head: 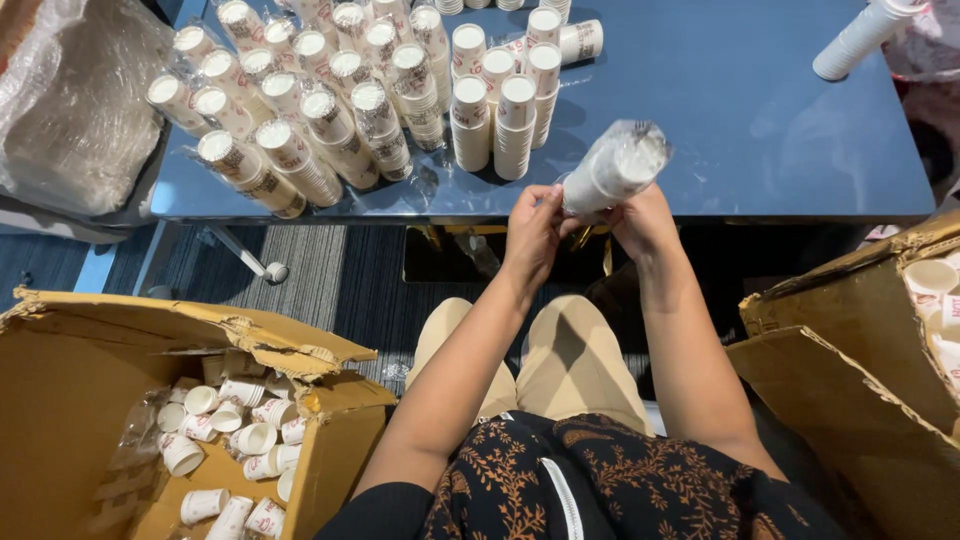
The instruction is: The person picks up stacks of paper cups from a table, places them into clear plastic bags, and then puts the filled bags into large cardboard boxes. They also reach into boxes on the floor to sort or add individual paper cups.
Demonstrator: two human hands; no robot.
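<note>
At twelve o'clock from my lap, just over the near edge of the blue desk (760, 120), I am holding a sleeve of paper cups (612, 167) wrapped in clear plastic film. My right hand (645, 222) is gripping the lower end of the sleeve from the three o'clock side, and my left hand (533, 232) is pinching the same end from nine o'clock, its fingers closed on what looks like the loose film. So both grips are narrow and are holding the sleeve, which is tilting up and away toward one o'clock.

I am judging the sleeve to be light, since it is only nested paper cups, but not stiff: the column can bend or slide apart if it is taken by one end alone. The film looks slick and crinkly, so a grip on the wrap alone may slip. The cups crush easily, so I am thinking a gentle hold around the middle of the column is the safer place, with the other hand at the base.

Further out at eleven o'clock, many more cup stacks (330, 100) are standing and leaning together on the desk. At seven o'clock an open cardboard box (80, 400) is holding loose cups (235, 440), and another torn box (850, 390) is sitting at four o'clock.
</note>
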